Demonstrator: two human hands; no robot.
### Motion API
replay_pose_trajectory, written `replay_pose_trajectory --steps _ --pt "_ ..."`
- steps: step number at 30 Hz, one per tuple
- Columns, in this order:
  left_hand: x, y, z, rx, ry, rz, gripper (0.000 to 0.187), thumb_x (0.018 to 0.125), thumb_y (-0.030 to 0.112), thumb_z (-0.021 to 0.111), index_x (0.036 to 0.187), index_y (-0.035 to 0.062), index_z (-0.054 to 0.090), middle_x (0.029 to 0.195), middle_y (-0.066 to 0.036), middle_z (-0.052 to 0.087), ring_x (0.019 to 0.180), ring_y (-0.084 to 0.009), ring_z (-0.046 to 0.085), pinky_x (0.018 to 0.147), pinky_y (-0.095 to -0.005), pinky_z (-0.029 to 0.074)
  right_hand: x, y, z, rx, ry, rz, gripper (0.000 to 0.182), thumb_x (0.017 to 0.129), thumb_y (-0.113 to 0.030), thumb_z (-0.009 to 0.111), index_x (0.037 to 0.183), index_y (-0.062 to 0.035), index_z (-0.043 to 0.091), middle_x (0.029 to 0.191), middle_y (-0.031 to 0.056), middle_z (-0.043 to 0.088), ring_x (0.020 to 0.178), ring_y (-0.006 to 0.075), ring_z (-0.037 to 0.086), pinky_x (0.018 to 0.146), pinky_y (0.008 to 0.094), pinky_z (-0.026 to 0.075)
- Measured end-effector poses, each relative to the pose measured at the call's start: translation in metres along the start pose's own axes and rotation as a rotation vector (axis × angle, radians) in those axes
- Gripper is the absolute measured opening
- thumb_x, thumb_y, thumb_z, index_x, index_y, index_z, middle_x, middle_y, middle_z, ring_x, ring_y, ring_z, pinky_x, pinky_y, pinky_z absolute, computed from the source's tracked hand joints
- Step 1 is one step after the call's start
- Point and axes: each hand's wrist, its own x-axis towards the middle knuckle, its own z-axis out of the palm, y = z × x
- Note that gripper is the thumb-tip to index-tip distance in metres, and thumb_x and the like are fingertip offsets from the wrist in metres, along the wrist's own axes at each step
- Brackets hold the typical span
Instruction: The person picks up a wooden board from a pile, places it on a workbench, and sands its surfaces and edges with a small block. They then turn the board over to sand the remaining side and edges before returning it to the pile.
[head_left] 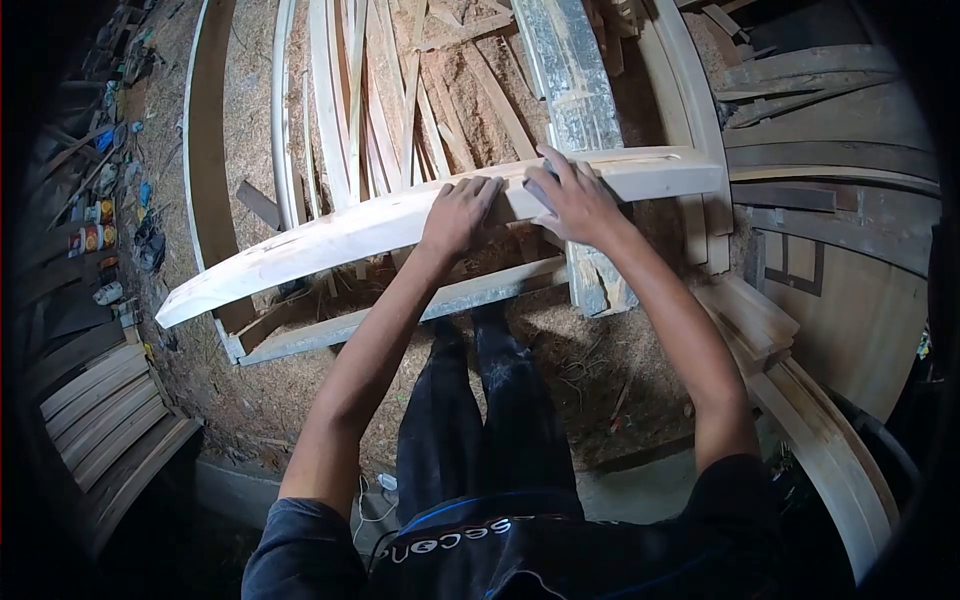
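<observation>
A long pale wooden beam (340, 235), gently curved, lies crosswise in front of me, its left end lower in view. My left hand (462, 215) is closed over the beam near its middle, fingers bent over the far edge. Just to the right, my right hand (575, 200) is on the same beam with its fingers curled. A small dark, greyish thing shows at those fingers, too hidden to name. Under the beam's right part stands a worn, paint-marked timber (575, 90) that runs away from me.
A wooden frame (215, 130) on the ground surrounds long loose strips (350, 100) and sawdust. Stacked planks (105, 420) lie at the left, and curved boards (820, 430) at the right. Litter (95, 238) is scattered along the left side. A pale cable (375, 510) lies near my legs.
</observation>
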Motion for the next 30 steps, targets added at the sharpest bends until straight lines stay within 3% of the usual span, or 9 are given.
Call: replay_pose_trajectory --steps 3,6,11,13,16,19,21,22,30 --pt "-0.016 0.0 -0.008 0.064 -0.04 0.008 0.083 0.074 0.048 0.084 0.142 0.0108 0.053 0.138 -0.012 0.059 0.129 -0.0273 0.057 0.111 -0.0476 0.041 -0.028 -0.004 0.03 -0.101 0.103 -0.052 0.067 0.083 -0.023 0.081 0.142 -0.018 0.049 0.15 0.0242 0.04 0.121 0.0481 0.056 0.105 0.0574 0.044" --pt "-0.029 -0.012 0.034 0.214 0.015 0.121 0.077 0.081 0.043 0.078 0.144 0.0103 0.051 0.146 -0.011 0.052 0.137 -0.028 0.05 0.116 -0.0505 0.035 -0.048 -0.007 0.063 -0.199 0.389 -0.128 0.043 0.091 -0.022 0.073 0.131 -0.0183 0.057 0.137 0.0226 0.052 0.109 0.0404 0.062 0.097 0.0537 0.046" --pt "-0.046 -0.01 0.063 0.423 0.064 0.215 0.055 0.09 0.032 0.068 0.138 0.0089 0.053 0.149 -0.012 0.049 0.141 -0.0298 0.044 0.117 -0.0501 0.032 -0.058 -0.004 0.092 -0.121 0.508 -0.156 0.042 0.093 -0.024 0.074 0.131 -0.02 0.057 0.135 0.0196 0.054 0.107 0.0357 0.063 0.092 0.0498 0.047" --pt "-0.046 -0.007 0.062 0.214 0.001 0.139 0.05 0.09 0.027 0.065 0.136 0.0096 0.052 0.152 -0.014 0.045 0.145 -0.0302 0.04 0.119 -0.051 0.03 -0.061 -0.006 0.095 -0.165 0.511 -0.114 0.043 0.093 -0.025 0.074 0.132 -0.0206 0.057 0.135 0.0192 0.054 0.108 0.0346 0.063 0.092 0.0493 0.046" --pt "-0.04 -0.004 0.057 0.189 -0.021 0.109 0.05 0.091 0.022 0.064 0.138 0.0094 0.05 0.158 -0.016 0.039 0.149 -0.0319 0.035 0.122 -0.0531 0.026 -0.062 -0.008 0.096 -0.14 0.49 -0.091 0.044 0.092 -0.024 0.074 0.133 -0.0202 0.057 0.136 0.0192 0.054 0.108 0.0356 0.062 0.094 0.0504 0.045" --pt "-0.037 0.001 0.045 0.254 0.121 0.037 0.07 0.086 0.03 0.073 0.147 0.0109 0.043 0.164 -0.016 0.031 0.155 -0.0318 0.026 0.125 -0.0536 0.019 -0.063 -0.01 0.092 -0.108 0.446 -0.054 0.052 0.087 -0.021 0.077 0.134 -0.0193 0.056 0.138 0.0202 0.051 0.114 0.0378 0.058 0.097 0.0528 0.044" --pt "-0.039 -0.003 0.032 0.066 -0.075 -0.059 0.115 0.066 0.043 0.089 0.159 0.0122 0.029 0.169 -0.018 0.023 0.159 -0.0326 0.017 0.128 -0.0559 0.007 -0.061 -0.007 0.087 -0.095 0.26 -0.018 0.061 0.08 -0.018 0.08 0.135 -0.019 0.054 0.142 0.0209 0.047 0.121 0.0395 0.054 0.1 0.0545 0.042" --pt "-0.04 -0.006 0.036 0.103 -0.062 -0.036 0.141 0.053 0.048 0.095 0.165 0.0132 0.017 0.17 -0.019 0.019 0.159 -0.0326 0.015 0.129 -0.0559 0.005 -0.061 -0.007 0.087 -0.057 0.259 -0.018 0.068 0.073 -0.016 0.083 0.135 -0.018 0.053 0.144 0.021 0.045 0.125 0.0406 0.051 0.102 0.0556 0.04" --pt "-0.042 -0.006 0.04 0.04 -0.035 -0.045 0.133 0.059 0.047 0.091 0.164 0.0112 0.018 0.169 -0.016 0.023 0.158 -0.0317 0.017 0.128 -0.0553 0.009 -0.041 -0.027 0.09 0.094 0.314 -0.005 0.071 0.077 -0.037 0.085 0.136 -0.0156 0.054 0.148 0.0195 0.044 0.136 0.0403 0.045 0.112 0.0556 0.034"
